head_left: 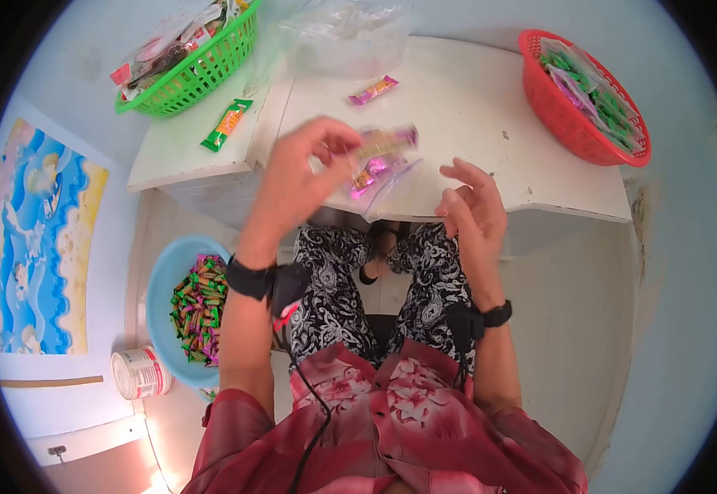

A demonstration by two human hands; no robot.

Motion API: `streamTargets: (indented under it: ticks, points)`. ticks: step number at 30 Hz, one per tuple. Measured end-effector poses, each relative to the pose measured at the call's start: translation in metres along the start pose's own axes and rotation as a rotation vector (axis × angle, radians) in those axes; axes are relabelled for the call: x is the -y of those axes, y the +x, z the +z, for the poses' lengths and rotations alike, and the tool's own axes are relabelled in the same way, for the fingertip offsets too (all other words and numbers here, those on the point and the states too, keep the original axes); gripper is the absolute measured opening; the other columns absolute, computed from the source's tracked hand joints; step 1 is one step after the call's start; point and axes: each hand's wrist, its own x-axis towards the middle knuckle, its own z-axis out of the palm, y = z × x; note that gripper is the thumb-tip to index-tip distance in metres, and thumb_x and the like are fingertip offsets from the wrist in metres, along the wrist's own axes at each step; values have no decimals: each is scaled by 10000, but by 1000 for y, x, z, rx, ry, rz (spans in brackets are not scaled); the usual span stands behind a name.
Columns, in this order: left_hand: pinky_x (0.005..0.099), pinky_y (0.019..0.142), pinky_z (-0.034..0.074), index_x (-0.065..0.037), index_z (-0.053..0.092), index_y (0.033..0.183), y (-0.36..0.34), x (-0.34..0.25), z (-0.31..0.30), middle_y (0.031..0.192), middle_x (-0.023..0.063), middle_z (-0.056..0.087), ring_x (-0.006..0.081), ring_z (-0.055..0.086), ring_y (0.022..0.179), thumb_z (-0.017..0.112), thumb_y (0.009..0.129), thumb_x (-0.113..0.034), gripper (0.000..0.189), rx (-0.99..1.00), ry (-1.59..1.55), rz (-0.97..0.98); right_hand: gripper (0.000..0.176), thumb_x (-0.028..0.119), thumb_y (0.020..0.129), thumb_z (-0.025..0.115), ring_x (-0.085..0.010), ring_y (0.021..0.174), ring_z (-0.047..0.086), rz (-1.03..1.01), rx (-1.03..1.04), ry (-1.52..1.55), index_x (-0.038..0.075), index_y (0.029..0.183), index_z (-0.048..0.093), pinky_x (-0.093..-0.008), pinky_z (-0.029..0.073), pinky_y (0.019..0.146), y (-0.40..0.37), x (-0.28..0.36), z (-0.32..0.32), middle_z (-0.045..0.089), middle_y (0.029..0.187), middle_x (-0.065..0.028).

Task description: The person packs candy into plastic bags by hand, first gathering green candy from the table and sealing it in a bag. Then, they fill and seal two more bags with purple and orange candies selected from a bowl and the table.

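Observation:
My left hand [309, 169] is over the white table [449, 99], its fingers closed on a purple-wrapped bar [387, 143] that is blurred by motion. Just below that bar lie shiny pink and purple packets [375, 171], in or beside a clear plastic bag [390, 191] at the table's front edge. To the right of the bag, my right hand [474, 206] hovers with its fingers curled and apart, holding nothing that shows. Farther back on the table is another purple bar [373, 90]. A green and orange bar [227, 125] lies at the left.
A green basket [198, 78] of packets stands back left, a red basket [552, 107] of filled bags back right. Clear plastic bags [346, 37] lie at the rear. On the floor at left are a blue basin [158, 309] of small bars and a white tub [137, 373].

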Motion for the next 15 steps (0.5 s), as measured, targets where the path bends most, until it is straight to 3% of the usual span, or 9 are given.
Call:
streamTargets:
  ticks: [2,5,9,12,15]
  points:
    - [286,808,508,-8,704,1061,-23,-11,5,957,31,676,109,612,874,736,867,-72,207,138,-51,67,411,-12,985,671,-132,918,664,-12,75,49,15,1392,623,-256,583,703,-12,23,7,664,1327,-136]
    - [308,779,500,-15,701,1036,-47,-12,14,927,58,675,154,614,825,733,835,-71,210,226,-106,-2,380,-29,972,692,-163,991,697,-64,215,54,15,1349,664,-288,616,740,-27,22,2,670,1335,-151]
    - [277,771,475,-4,704,1042,-57,-10,20,944,26,657,114,588,843,723,864,-55,186,300,-118,-83,256,-50,966,701,-263,1089,716,-148,369,-60,-37,1221,714,-342,668,844,-37,18,-17,647,1315,-229]
    - [275,755,481,-4,703,1055,-56,-10,27,944,29,663,106,591,842,718,872,-36,186,318,-151,-84,222,-67,930,734,-209,1066,720,-153,302,-143,-19,1145,762,-321,643,828,-42,24,-18,707,1259,-181]
    - [280,744,490,-7,706,1081,-54,-13,33,991,41,672,103,600,844,730,882,-34,202,318,-186,-109,225,-92,912,740,-212,1052,724,-232,226,-178,-17,1123,761,-317,642,829,-46,19,-21,713,1233,-167]
